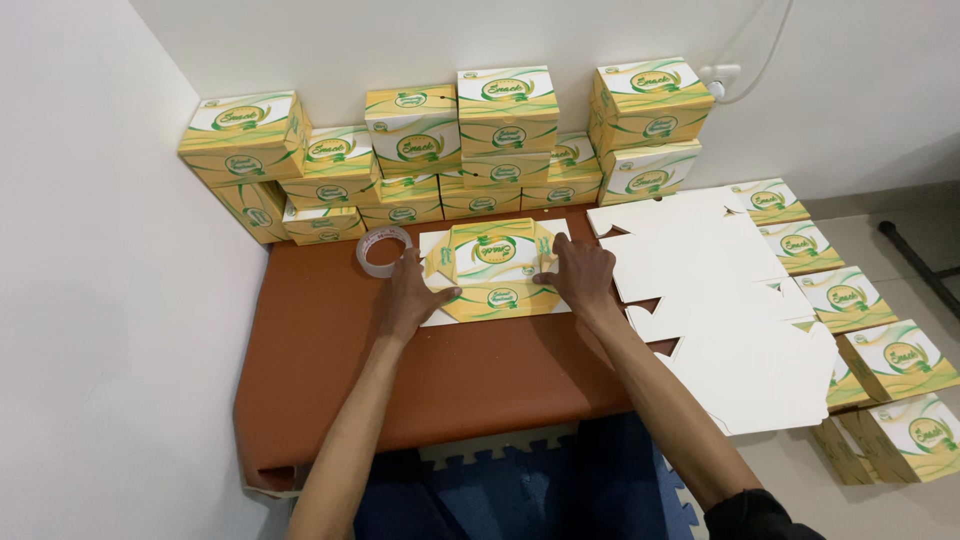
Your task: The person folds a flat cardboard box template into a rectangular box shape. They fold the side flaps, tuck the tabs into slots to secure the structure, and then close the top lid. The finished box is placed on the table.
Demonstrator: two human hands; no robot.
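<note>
On the matte brown mat (330, 350), a half-folded yellow, green and white printed cardboard box (492, 268) lies near the far edge. The left hand (410, 298) presses its left flap with thumb and fingers, and the right hand (578, 276) pinches the right flap. A clear tape roll (384, 250) sits just beside the left hand. Finished glossy cube boxes (505, 120) are stacked along the wall; flat white die-cut sheets (710, 300) fan out to the right.

A brown table (440, 370) carried everything. Between the left hand (410, 297) and right hand (578, 275) lay a half-folded yellow box (493, 268). A tape roll (384, 250) sat just beyond the left hand, stacked boxes (450, 150) lined the far edge, and flat white box blanks (720, 300) spread right of the right hand.
</note>
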